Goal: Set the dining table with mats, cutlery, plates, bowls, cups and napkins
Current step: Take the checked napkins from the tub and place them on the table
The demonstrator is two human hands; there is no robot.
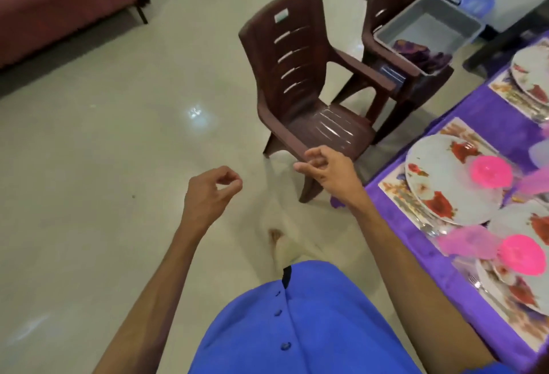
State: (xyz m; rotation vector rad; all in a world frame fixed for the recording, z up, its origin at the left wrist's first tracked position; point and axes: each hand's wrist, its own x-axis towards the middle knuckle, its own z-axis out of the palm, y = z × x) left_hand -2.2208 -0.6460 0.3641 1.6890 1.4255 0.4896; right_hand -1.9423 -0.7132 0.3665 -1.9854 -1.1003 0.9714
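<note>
A: Where are the hands?
B: Both hang over the pale floor. The left hand (212, 188) has its fingers loosely curled, holding nothing. The right hand (326, 170) is the same, fingers slackly bent, nothing in it.
A: And the table?
B: At three o'clock from the right hand, near it but apart. A purple cloth (493, 124) covers it. A white floral plate (445, 179) lies on a patterned mat (392, 188); a pink bowl (491, 171) sits on the plate. Another pink bowl (521, 255) sits at five o'clock.
A: Anything else?
B: A brown plastic chair (300, 76) at twelve o'clock; behind it a second chair carries a grey tub (427, 26)
</note>
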